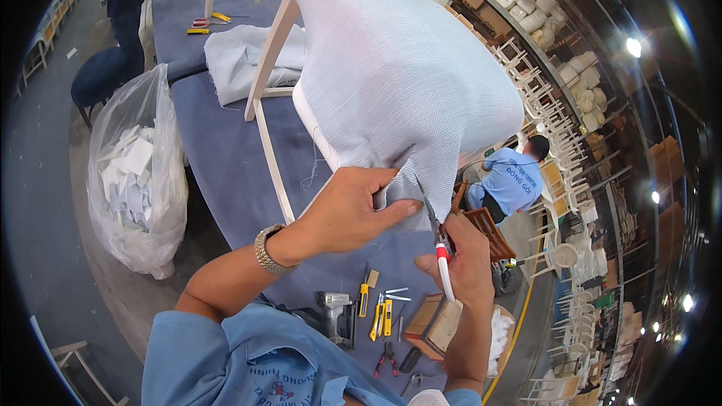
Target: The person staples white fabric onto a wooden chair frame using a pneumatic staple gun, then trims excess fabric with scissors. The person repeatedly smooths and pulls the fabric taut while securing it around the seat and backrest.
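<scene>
A padded chair seat draped in pale grey-blue woven fabric point(406, 68) rises in front of me, with its white wooden leg point(272, 49) tilted over the table. The fingers and thumb of my left hand point(350, 199) pinch a folded flap at the fabric's lower corner. Wrapped round scissors point(444, 262) with red and white handles is my right hand point(468, 252). Their blades point(427, 199) point up into the cloth just right of the pinched flap, at a slit between flap and cover. Part of the handles is hidden by my right fingers.
On the blue-covered table point(218, 150) lie a staple gun point(336, 316), yellow cutters point(377, 319), pliers point(386, 359) and a cardboard box point(432, 316). Folded fabric point(244, 60) and red-handled scissors point(207, 23) are farther off. A scrap bag point(139, 180) stands left. A person point(515, 177) sits at right.
</scene>
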A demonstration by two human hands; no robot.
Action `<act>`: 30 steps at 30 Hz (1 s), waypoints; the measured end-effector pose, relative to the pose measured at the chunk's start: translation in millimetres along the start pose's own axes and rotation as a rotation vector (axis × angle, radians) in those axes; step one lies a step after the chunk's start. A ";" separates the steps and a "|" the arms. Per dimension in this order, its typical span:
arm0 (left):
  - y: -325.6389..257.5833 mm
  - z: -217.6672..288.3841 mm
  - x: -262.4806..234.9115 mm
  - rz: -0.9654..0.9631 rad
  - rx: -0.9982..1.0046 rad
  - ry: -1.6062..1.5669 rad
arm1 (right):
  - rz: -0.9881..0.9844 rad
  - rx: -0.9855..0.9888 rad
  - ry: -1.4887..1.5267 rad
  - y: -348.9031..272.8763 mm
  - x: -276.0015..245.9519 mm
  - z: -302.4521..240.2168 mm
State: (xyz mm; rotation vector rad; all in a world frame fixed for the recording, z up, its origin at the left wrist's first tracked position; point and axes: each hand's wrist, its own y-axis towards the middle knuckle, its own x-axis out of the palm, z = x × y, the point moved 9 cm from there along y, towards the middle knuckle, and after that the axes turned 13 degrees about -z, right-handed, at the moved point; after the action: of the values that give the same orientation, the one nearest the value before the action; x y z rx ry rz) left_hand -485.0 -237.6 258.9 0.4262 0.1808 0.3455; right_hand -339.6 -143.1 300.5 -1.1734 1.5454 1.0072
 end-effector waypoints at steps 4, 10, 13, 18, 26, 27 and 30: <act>-0.5 4.4 -1.4 0.026 0.017 0.063 | 0.064 -0.058 0.031 12.1 -3.9 -6.9; -1.7 9.3 -2.2 0.066 0.071 0.063 | 0.064 0.002 0.076 8.8 -2.9 -1.8; 0.5 4.5 -0.1 0.071 0.065 0.125 | 0.071 0.002 0.054 9.7 -3.7 -0.7; -1.6 -1.3 -1.8 0.037 -0.012 0.074 | 0.097 0.038 0.047 3.9 2.1 14.0; -126.1 -196.5 9.8 -0.230 -0.335 0.258 | 0.004 0.411 0.502 -88.2 219.3 130.4; -171.6 -245.5 -1.9 -0.143 -0.537 0.297 | -0.085 0.491 0.453 -107.2 259.3 151.5; -332.3 -344.7 -44.7 0.206 -0.916 0.175 | -0.134 0.494 0.429 -163.1 334.0 181.5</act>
State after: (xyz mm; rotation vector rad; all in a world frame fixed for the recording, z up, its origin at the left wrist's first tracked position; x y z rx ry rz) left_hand -514.0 -409.1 -189.4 -0.4965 0.1315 0.6234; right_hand -187.8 -79.0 -78.9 -1.1557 1.8777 0.2574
